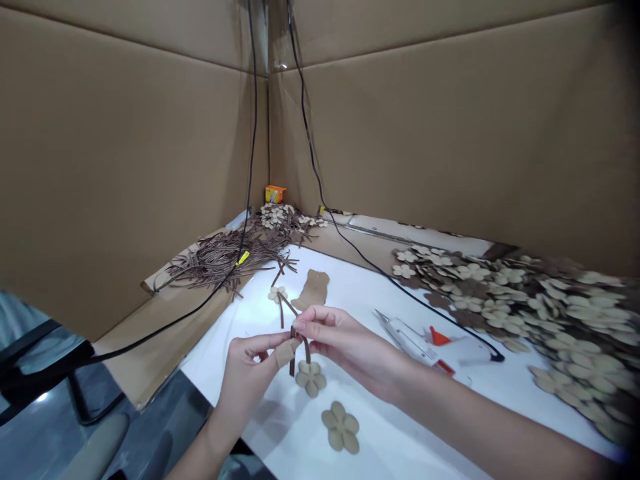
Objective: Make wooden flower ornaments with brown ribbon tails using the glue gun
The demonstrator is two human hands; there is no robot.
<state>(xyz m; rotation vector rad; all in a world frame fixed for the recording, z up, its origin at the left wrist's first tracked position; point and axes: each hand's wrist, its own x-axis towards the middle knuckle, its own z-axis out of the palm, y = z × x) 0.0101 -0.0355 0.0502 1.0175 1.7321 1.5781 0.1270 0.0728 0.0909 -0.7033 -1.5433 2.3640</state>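
Observation:
My left hand (pixel 244 368), with a tan bandage (pixel 286 353) round the thumb, pinches thin brown cords (pixel 307 350) at the middle of the white board. My right hand (pixel 337 339) closes on the same cords from the other side. One cord runs down to a beige five-petal flower (pixel 311 379) just under my fingers; whether it is attached cannot be made out. Nearer me a second beige flower (pixel 341 427) lies flat on the board. Beyond my hands is a small pale flower (pixel 275 293) with brown cords around it. My fingertips partly hide the cords.
A white glue gun (pixel 413 339) with an orange trigger lies right of my hands, its black cable trailing upward. Flower cutouts (pixel 500 287) are heaped at right, brown cords (pixel 215 257) at back left. A cardboard scrap (pixel 313 289) lies behind my hands. Cardboard walls (pixel 425 133) enclose the corner.

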